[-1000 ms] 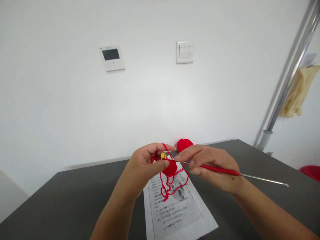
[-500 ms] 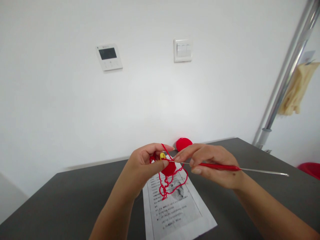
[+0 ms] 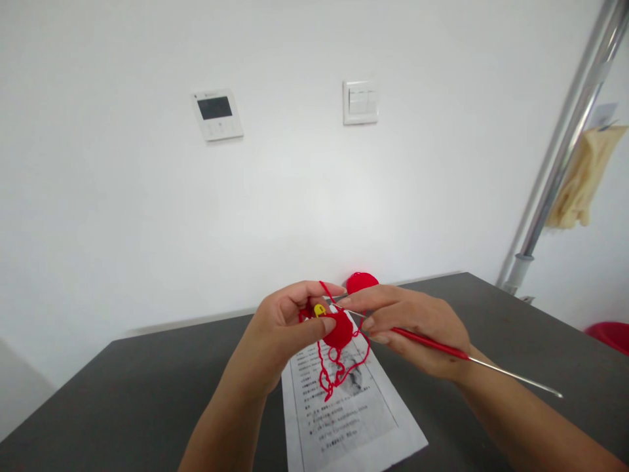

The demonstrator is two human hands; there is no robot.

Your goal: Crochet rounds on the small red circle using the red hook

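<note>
My left hand (image 3: 284,322) pinches a small round red crochet piece (image 3: 339,331) between thumb and fingers. A yellow stitch marker (image 3: 320,309) hangs on the piece, and red yarn runs over my forefinger. Loose red yarn (image 3: 339,370) dangles from it over a printed sheet (image 3: 344,410). My right hand (image 3: 415,324) grips a crochet hook (image 3: 432,343) with a red handle. Its metal tip points left into the piece, and its long metal tail sticks out to the right.
A red ball of yarn (image 3: 362,282) lies by the wall on the dark grey table (image 3: 122,406). A metal pole (image 3: 560,164) with a hanging beige cloth (image 3: 584,177) stands at the right. A red object (image 3: 609,334) sits at the far right edge.
The hook's tail has tipped downward at the right while its tip rose toward the piece. The crochet piece has turned slightly in my left fingers.
</note>
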